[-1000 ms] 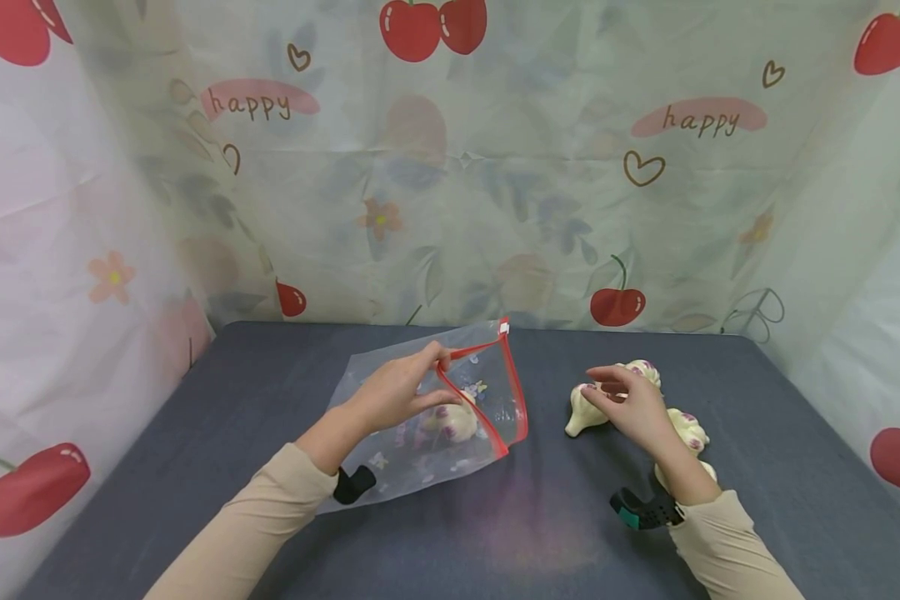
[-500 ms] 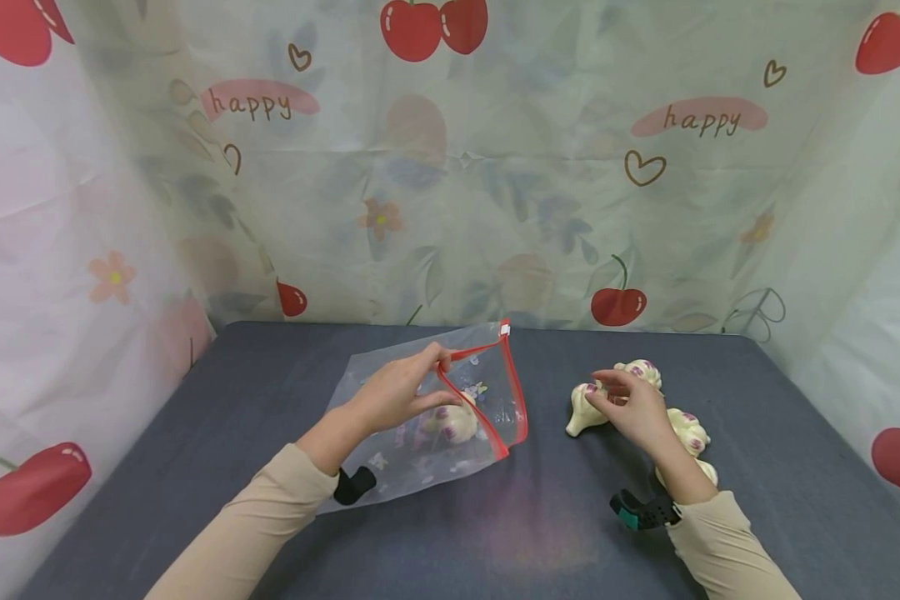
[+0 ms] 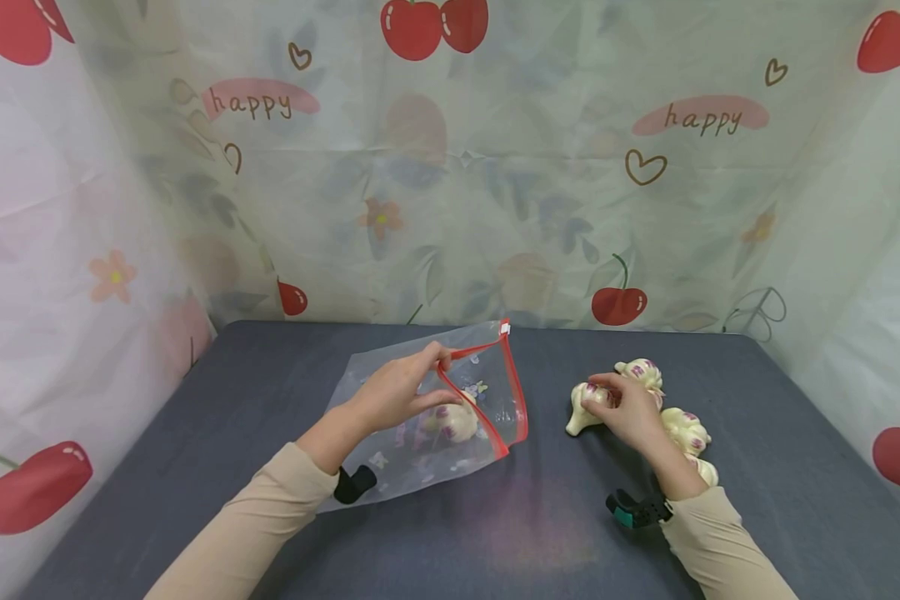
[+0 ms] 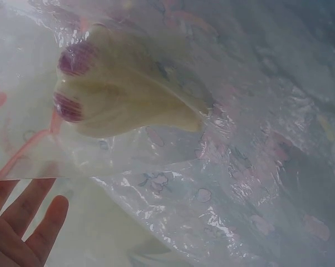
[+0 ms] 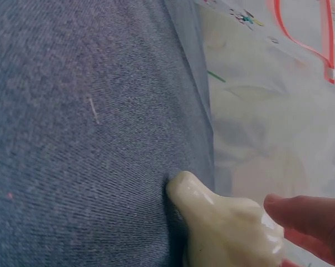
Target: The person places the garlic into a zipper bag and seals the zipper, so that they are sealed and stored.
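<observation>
My left hand [image 3: 393, 392] grips the mouth of a clear zip bag [image 3: 412, 479], holding its red-edged opening apart with thumb and fingers spread. Inside the bag lies a garlic bulb [image 3: 459, 422] with purple patches; the left wrist view shows this bulb [image 4: 128, 94] through the plastic, above my fingers [image 4: 48, 228]. Over on the right, my right hand [image 3: 633, 412] has thumb and fingers around another garlic bulb [image 3: 581, 412] resting on the table. The right wrist view has the thumb [image 5: 301, 214] at the rounded end of this bulb [image 5: 223, 228], its stem pointing away.
Several more garlic bulbs lie by the right hand, one behind it [image 3: 640, 372] and others beside the wrist, such as the bulb [image 3: 687, 431] there. A dark cloth covers the table [image 3: 495, 533]. A printed curtain [image 3: 465, 208] encloses the back and sides.
My right hand has come down onto the nearest garlic bulb, its thumb and fingers now around it. The left hand and the bag stay in place.
</observation>
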{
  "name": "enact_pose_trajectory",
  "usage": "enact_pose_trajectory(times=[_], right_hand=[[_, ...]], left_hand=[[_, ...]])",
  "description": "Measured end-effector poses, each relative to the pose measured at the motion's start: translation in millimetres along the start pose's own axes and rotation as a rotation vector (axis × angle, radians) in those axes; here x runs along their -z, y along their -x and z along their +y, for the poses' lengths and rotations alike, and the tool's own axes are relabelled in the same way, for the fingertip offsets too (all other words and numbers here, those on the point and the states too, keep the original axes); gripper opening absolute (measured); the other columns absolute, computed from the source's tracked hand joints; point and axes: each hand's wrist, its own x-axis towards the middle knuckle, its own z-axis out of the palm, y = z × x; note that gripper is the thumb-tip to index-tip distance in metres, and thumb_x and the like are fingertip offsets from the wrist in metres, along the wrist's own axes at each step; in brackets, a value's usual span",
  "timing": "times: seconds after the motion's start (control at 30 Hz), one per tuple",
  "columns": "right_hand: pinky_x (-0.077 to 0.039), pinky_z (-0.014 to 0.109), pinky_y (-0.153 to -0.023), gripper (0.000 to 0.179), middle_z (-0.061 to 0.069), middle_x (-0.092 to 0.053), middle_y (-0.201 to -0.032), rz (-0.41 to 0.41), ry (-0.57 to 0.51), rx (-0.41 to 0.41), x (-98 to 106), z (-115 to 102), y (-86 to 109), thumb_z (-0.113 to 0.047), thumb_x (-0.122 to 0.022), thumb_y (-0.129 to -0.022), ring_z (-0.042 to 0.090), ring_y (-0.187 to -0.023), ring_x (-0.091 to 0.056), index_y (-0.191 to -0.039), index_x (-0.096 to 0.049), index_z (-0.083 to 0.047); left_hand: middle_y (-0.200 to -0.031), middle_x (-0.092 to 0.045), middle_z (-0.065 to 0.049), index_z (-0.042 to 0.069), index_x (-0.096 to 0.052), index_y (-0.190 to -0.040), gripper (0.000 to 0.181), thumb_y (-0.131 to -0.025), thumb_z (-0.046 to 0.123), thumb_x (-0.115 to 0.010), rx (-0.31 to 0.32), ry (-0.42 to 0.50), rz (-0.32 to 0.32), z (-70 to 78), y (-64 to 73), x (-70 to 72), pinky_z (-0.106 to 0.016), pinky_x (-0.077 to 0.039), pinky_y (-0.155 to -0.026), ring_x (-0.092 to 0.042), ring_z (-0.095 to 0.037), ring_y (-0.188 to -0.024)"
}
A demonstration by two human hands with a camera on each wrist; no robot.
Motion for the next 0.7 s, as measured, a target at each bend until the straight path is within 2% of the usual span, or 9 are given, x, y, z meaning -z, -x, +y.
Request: enact_pose_trajectory(times=[0.33,0.57,0.7], right_hand=[[-0.042,0.031,-0.071,0.034,0.024,-0.064,-0.106,0.006,0.050,0.004,-2.8,0.8,0.0,-0.009,-0.068,-0.083,0.028,-0.087,-0.056,-0.113,-0.061,0.004],[-0.041,0.031,-0.069,0.034,0.023,-0.064,-0.106,0.006,0.059,-0.001,-2.8,0.0,1.4,-0.010,-0.068,-0.083,0.025,-0.084,-0.054,-0.114,-0.060,0.004],[-0.041,0.030,-0.068,0.036,0.023,-0.064,-0.106,0.007,0.059,0.000,-3.4,-0.3,1.1,-0.010,-0.070,-0.081,0.025,-0.083,-0.055,-0.113,-0.061,0.004]], left_hand=[[-0.090,-0.062,-0.003,0.011,-0.044,-0.104,0.040,-0.081,0.028,-0.072,0.005,-0.004,0.003,-1.3,0.6,0.3,-0.017,-0.035,-0.052,-0.061,-0.013,-0.068],[-0.090,-0.062,-0.006,0.011,-0.043,-0.105,0.040,-0.082,0.028,-0.071,-0.002,0.003,-0.001,-2.2,1.0,0.4,-0.017,-0.029,-0.049,-0.037,-0.004,-0.048],[-0.089,-0.061,-0.005,0.011,-0.043,-0.105,0.040,-0.082,0.028,-0.072,0.003,0.003,0.002,-2.1,0.9,-0.3,-0.017,-0.029,-0.049,-0.039,-0.004,-0.049]])
